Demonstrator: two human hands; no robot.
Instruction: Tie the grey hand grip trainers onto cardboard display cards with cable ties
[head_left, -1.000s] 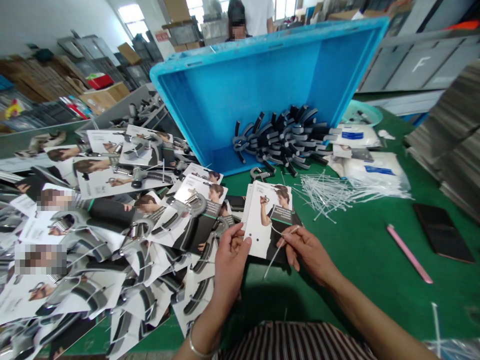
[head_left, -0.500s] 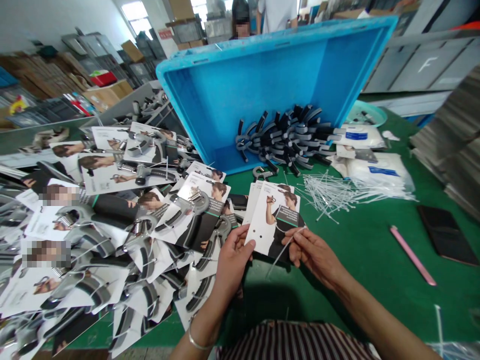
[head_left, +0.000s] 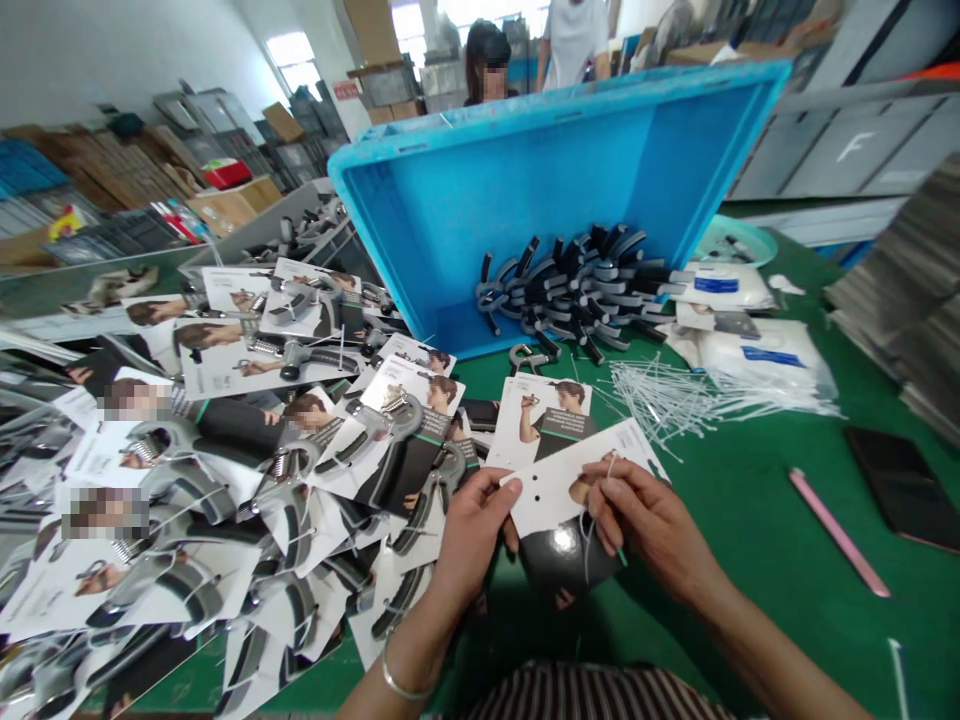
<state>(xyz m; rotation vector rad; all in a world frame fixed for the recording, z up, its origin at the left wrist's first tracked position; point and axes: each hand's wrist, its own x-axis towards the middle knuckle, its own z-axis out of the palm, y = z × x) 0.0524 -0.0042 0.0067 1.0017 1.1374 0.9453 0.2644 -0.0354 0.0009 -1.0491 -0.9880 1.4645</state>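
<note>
My left hand [head_left: 480, 520] pinches the left edge of a printed backing card [head_left: 551, 505], which is tilted and has two small punched holes near my thumb. My right hand [head_left: 637, 510] is closed at the card's right side, with a white cable tie [head_left: 587, 550] between the fingers, its tail hanging over the dark part of the card. Just behind, more backing cards [head_left: 514, 410] lie on the table. A hand grip strengthener [head_left: 534, 355] rests near the blue crate. To the left is a heap of hand grips fastened on cards [head_left: 382, 425].
A tilted blue crate [head_left: 487, 190] holds several hand grips [head_left: 585, 280]. Loose cable ties [head_left: 664, 400] and plastic bags [head_left: 765, 350] lie to the right on the green table [head_left: 739, 520]. A pink stick-like tool [head_left: 840, 530] and a dark phone [head_left: 904, 485] lie beyond. Another person [head_left: 487, 65] is behind the crate.
The card in my hands has come away from the cards behind it and turned, its top swinging to the right. My right hand, with the cable tie, has moved slightly right. The view has shifted.
</note>
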